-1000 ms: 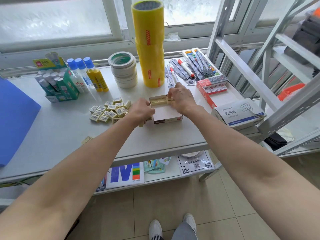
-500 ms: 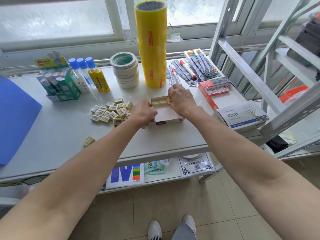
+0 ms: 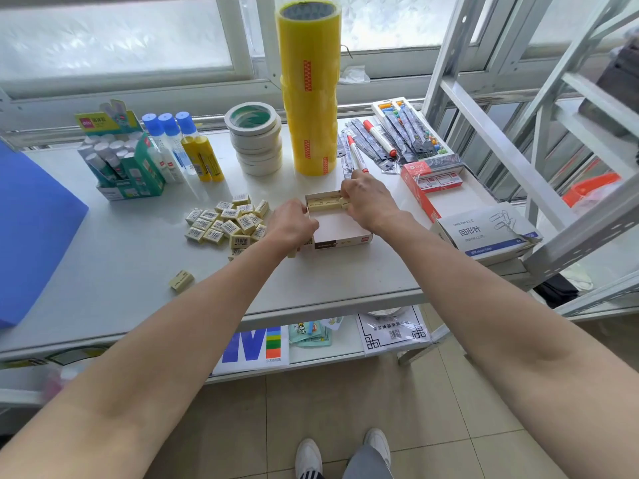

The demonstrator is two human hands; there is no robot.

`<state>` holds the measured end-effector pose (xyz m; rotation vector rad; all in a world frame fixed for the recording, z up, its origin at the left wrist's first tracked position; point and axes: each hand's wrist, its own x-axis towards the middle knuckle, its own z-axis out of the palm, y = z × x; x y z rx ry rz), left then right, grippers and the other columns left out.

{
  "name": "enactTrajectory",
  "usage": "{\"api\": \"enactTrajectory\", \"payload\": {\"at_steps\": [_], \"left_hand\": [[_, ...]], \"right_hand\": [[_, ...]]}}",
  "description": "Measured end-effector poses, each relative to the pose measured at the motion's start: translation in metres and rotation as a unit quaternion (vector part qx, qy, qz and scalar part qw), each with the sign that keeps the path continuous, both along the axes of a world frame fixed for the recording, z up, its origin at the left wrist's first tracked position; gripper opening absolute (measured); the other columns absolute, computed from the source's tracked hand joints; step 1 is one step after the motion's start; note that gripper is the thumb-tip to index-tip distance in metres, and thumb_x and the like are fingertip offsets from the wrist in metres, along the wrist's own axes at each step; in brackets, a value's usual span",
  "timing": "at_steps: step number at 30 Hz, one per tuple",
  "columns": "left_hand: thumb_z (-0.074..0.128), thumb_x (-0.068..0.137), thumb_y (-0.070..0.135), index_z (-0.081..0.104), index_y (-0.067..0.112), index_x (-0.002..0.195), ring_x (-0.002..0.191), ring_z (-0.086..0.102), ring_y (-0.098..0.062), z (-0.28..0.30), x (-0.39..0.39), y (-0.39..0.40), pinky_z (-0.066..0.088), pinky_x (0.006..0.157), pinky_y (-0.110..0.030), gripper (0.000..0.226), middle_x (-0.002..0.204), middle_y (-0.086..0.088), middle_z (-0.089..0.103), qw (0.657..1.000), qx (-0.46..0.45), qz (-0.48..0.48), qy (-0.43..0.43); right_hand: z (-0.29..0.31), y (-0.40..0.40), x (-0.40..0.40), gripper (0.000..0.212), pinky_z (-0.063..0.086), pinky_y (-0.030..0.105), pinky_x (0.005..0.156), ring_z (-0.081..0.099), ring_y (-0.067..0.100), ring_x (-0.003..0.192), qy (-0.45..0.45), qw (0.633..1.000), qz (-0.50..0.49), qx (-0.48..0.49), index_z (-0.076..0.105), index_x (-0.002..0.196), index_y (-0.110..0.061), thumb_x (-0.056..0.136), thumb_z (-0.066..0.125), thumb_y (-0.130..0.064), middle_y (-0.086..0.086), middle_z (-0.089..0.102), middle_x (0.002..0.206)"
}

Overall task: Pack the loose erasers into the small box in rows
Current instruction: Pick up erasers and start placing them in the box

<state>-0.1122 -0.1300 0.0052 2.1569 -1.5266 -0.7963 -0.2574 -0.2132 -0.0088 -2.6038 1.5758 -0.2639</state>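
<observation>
My right hand (image 3: pixel 370 202) has its fingers curled onto the erasers in the far row of the small box (image 3: pixel 340 224); my left hand (image 3: pixel 292 225) grips the box's near-left corner. I reckon a hard push could tip that row or slide the box. The box floor is mostly bare. The loose erasers (image 3: pixel 228 223) sit just left, one stray (image 3: pixel 182 280) near the counter (image 3: pixel 138 271) edge, where my forearm might knock it off

White table (image 3: pixel 138 271), erasers (image 3: pixel 226 224), box (image 3: pixel 340 229)
</observation>
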Motion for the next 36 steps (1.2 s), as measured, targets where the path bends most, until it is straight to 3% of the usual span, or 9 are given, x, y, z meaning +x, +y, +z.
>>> {"api": "enactTrajectory", "payload": {"at_steps": [6, 9, 21, 25, 27, 30, 32, 34, 36], "left_hand": [[0.053, 0.086, 0.017, 0.049, 0.016, 0.102, 0.051, 0.057, -0.025, -0.002, 0.000, -0.001, 0.050, 0.054, -0.030, 0.016, 0.084, -0.012, 0.066, 1.000, -0.001, -0.002, -0.013], [0.052, 0.086, 0.016, 0.049, 0.016, 0.103, 0.048, 0.056, -0.024, -0.003, 0.000, -0.001, 0.046, 0.045, -0.027, 0.017, 0.083, -0.012, 0.066, 1.000, 0.001, -0.004, -0.018], [0.053, 0.089, 0.019, 0.053, 0.014, 0.121, 0.047, 0.053, -0.022, -0.004, 0.002, 0.000, 0.042, 0.046, -0.025, 0.032, 0.090, -0.013, 0.067, 1.000, -0.005, -0.005, -0.014], [0.050, 0.096, 0.027, 0.058, 0.010, 0.111, 0.044, 0.048, -0.020, -0.002, 0.007, -0.003, 0.034, 0.035, -0.019, 0.024, 0.082, -0.014, 0.064, 0.985, -0.038, 0.080, 0.145], [0.047, 0.097, 0.027, 0.059, 0.006, 0.107, 0.044, 0.045, -0.015, 0.004, 0.012, -0.005, 0.029, 0.034, -0.015, 0.026, 0.072, -0.011, 0.058, 0.918, -0.023, 0.191, 0.346], [0.038, 0.102, 0.033, 0.057, 0.006, 0.097, 0.041, 0.047, -0.011, 0.010, 0.022, -0.006, 0.029, 0.028, -0.013, 0.033, 0.068, -0.005, 0.050, 0.722, 0.000, 0.287, 0.630], [0.035, 0.102, 0.039, 0.055, 0.007, 0.092, 0.037, 0.048, -0.010, 0.007, 0.027, -0.008, 0.032, 0.027, -0.014, 0.039, 0.067, -0.003, 0.049, 0.624, -0.010, 0.322, 0.712], [0.034, 0.102, 0.042, 0.055, 0.008, 0.087, 0.036, 0.049, -0.010, 0.005, 0.029, -0.008, 0.037, 0.032, -0.013, 0.042, 0.069, -0.002, 0.049, 0.591, -0.035, 0.352, 0.725], [0.034, 0.101, 0.042, 0.055, 0.008, 0.085, 0.042, 0.050, -0.012, 0.003, 0.029, -0.008, 0.049, 0.051, -0.018, 0.043, 0.069, -0.002, 0.047, 0.576, -0.070, 0.373, 0.724]], "right_hand": [[-0.006, 0.003, -0.003, 0.017, 0.048, 0.040, 0.076, 0.056, 0.033, 0.092, -0.045, 0.999, -0.007, -0.024, 0.060, 0.096, -0.003, 0.084, 0.053, 0.008, 0.014, 0.058, 0.102], [-0.011, 0.005, -0.005, 0.018, 0.050, 0.040, 0.075, 0.058, 0.034, 0.087, -0.053, 0.998, -0.015, -0.036, 0.063, 0.096, 0.000, 0.083, 0.056, 0.010, 0.015, 0.051, 0.113], [-0.018, 0.004, -0.002, 0.021, 0.051, 0.037, 0.084, 0.056, 0.030, 0.099, -0.074, 0.996, -0.042, -0.034, 0.066, 0.101, -0.002, 0.084, 0.059, 0.010, 0.012, 0.054, 0.111], [-0.005, 0.011, -0.001, 0.014, 0.049, 0.036, 0.080, 0.059, 0.030, 0.092, -0.136, 0.989, -0.052, -0.033, 0.065, 0.100, -0.003, 0.089, 0.057, -0.003, 0.013, 0.055, 0.107], [0.005, 0.020, 0.004, 0.011, 0.049, 0.034, 0.078, 0.061, 0.026, 0.086, -0.198, 0.978, -0.047, -0.036, 0.065, 0.097, -0.006, 0.090, 0.058, -0.010, 0.012, 0.058, 0.103], [0.016, 0.041, 0.020, 0.015, 0.054, 0.039, 0.077, 0.063, 0.018, 0.075, -0.289, 0.957, -0.011, 0.021, 0.066, 0.092, -0.011, 0.092, 0.060, -0.024, 0.006, 0.068, 0.088], [0.023, 0.057, 0.030, 0.023, 0.056, 0.041, 0.071, 0.066, 0.017, 0.068, -0.332, 0.938, 0.011, 0.096, 0.063, 0.087, -0.016, 0.091, 0.059, -0.038, 0.001, 0.070, 0.078], [0.026, 0.071, 0.039, 0.029, 0.056, 0.040, 0.066, 0.067, 0.017, 0.062, -0.359, 0.921, 0.031, 0.148, 0.059, 0.082, -0.017, 0.089, 0.061, -0.045, 0.002, 0.069, 0.072], [0.027, 0.082, 0.047, 0.031, 0.056, 0.040, 0.066, 0.067, 0.016, 0.064, -0.377, 0.909, 0.047, 0.168, 0.059, 0.082, -0.015, 0.084, 0.068, -0.045, 0.003, 0.068, 0.072]]}}
